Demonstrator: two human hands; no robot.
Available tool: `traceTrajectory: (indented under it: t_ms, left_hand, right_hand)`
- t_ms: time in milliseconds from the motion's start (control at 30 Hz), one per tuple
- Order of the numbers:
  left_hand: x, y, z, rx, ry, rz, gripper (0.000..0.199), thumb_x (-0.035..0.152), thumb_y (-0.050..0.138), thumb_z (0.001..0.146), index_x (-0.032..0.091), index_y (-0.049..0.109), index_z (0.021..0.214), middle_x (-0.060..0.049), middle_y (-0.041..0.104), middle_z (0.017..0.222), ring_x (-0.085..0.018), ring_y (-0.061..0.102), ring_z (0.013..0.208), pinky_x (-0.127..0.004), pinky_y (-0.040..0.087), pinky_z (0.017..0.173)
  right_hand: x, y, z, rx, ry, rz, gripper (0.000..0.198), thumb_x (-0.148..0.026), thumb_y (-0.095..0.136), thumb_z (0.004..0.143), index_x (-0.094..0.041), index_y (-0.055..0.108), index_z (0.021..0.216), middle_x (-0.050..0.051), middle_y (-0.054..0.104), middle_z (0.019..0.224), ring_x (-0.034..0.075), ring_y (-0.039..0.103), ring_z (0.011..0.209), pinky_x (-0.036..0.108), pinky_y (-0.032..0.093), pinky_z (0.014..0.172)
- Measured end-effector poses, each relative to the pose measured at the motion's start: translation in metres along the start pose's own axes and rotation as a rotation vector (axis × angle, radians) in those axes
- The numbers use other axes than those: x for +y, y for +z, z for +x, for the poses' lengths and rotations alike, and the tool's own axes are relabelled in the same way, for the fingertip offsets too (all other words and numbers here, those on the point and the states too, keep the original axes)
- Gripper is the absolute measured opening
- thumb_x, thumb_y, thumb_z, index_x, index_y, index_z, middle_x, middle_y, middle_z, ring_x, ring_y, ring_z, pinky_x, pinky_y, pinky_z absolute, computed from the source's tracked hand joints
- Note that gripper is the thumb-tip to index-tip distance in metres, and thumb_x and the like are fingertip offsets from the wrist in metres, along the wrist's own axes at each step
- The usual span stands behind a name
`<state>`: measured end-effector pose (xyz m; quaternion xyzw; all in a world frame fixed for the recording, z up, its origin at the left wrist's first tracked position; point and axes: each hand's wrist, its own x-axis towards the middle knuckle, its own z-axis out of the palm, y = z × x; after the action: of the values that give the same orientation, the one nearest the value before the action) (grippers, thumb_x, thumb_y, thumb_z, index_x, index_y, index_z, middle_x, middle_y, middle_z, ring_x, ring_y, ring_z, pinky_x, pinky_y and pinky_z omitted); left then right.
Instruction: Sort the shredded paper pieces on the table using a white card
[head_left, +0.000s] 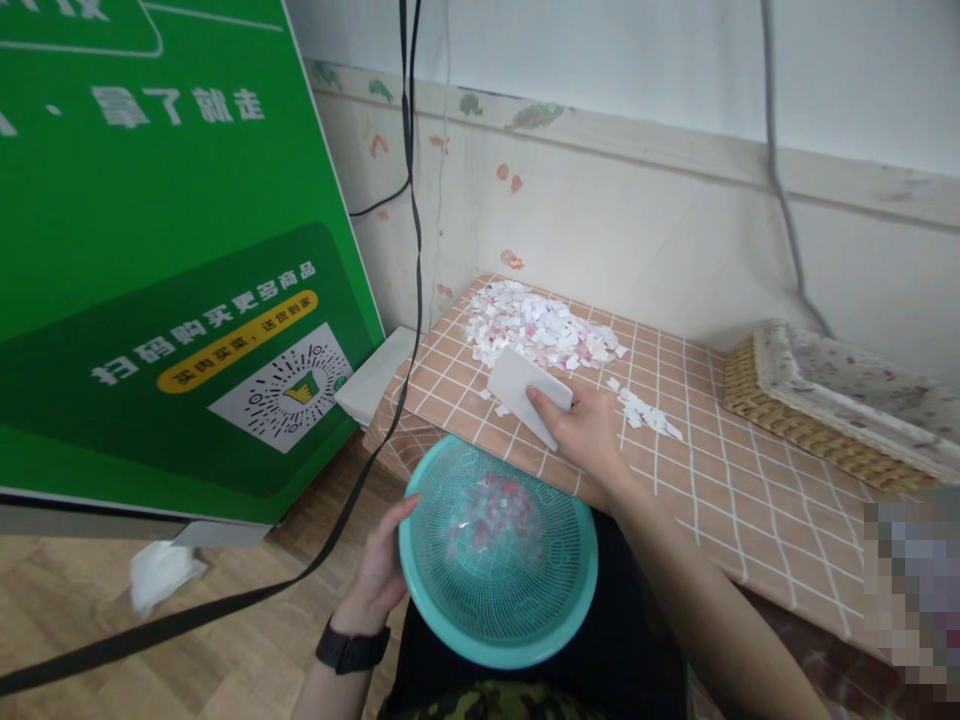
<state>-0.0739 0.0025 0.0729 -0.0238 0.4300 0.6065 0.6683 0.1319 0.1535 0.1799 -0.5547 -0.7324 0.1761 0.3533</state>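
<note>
My left hand (381,560) is closed on the left rim of a round turquoise plastic colander (442,625), held just below the table's front edge. White and pink paper scraps (499,505) lie in the bottom of the colander. In my right hand (589,425) is a flat white scraper card (525,390), tilted over the tabletop, its thumb pressed on the near face. Beyond the card spreads a heap of small white and pinkish paper scraps (540,325). A smaller strip of white scraps (649,413) lies right of my right hand.
The table wears a brown checked cloth (720,490). A lined wicker basket (817,425) stands at its right, against the wall. Black straps (416,260) hang on the left, before a large green panel (172,240). A white bag (161,575) lies on the wooden floor.
</note>
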Motion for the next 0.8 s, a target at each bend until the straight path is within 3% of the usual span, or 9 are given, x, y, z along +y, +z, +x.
traceTrajectory:
  t_ms: [100,300,433,567,800]
  left_hand:
    - [0.000,-0.001,0.000,-0.018,-0.005,-0.001,0.011,0.020,0.070,0.065,0.012,0.071,0.072,-0.004,0.072,0.068,-0.017,0.064,0.060,-0.028,0.050,0.063]
    - [0.000,-0.002,0.000,-0.007,0.004,0.002,0.010,0.021,0.071,0.064,0.013,0.071,0.070,-0.003,0.072,0.066,-0.016,0.064,0.059,-0.028,0.049,0.063]
    - [0.000,0.000,0.000,-0.001,-0.003,0.017,0.010,0.020,0.072,0.062,0.013,0.071,0.068,-0.003,0.072,0.065,-0.017,0.064,0.057,-0.028,0.050,0.061]
    - [0.001,0.000,0.000,-0.013,-0.006,0.005,0.009,0.020,0.071,0.064,0.013,0.071,0.069,-0.004,0.072,0.065,-0.016,0.064,0.057,-0.028,0.050,0.060]
    - [0.000,-0.001,0.000,-0.036,-0.014,-0.009,0.008,0.020,0.069,0.067,0.013,0.071,0.070,-0.004,0.072,0.066,-0.016,0.064,0.058,-0.027,0.050,0.061]
  right_hand:
    - [0.007,-0.012,0.001,0.025,0.025,-0.020,0.037,-0.047,0.055,0.078,-0.018,0.058,0.056,0.001,0.054,0.046,0.013,0.047,0.041,0.025,0.027,0.040]
    - [0.013,-0.033,-0.003,-0.109,-0.103,-0.080,0.035,-0.045,0.055,0.080,-0.019,0.060,0.058,-0.001,0.053,0.046,0.011,0.045,0.042,0.025,0.029,0.043]
    - [0.013,-0.036,-0.008,-0.183,-0.135,-0.104,0.031,-0.044,0.053,0.082,-0.019,0.070,0.074,0.000,0.062,0.055,0.012,0.051,0.046,0.026,0.032,0.045]
    - [0.015,-0.037,-0.008,-0.157,-0.143,-0.095,0.031,-0.044,0.052,0.082,-0.020,0.072,0.086,0.002,0.068,0.066,0.014,0.055,0.050,0.026,0.036,0.048]
    - [0.018,-0.041,-0.007,-0.201,-0.109,-0.081,0.032,-0.045,0.054,0.082,-0.019,0.071,0.082,0.002,0.067,0.066,0.014,0.056,0.052,0.025,0.036,0.046]
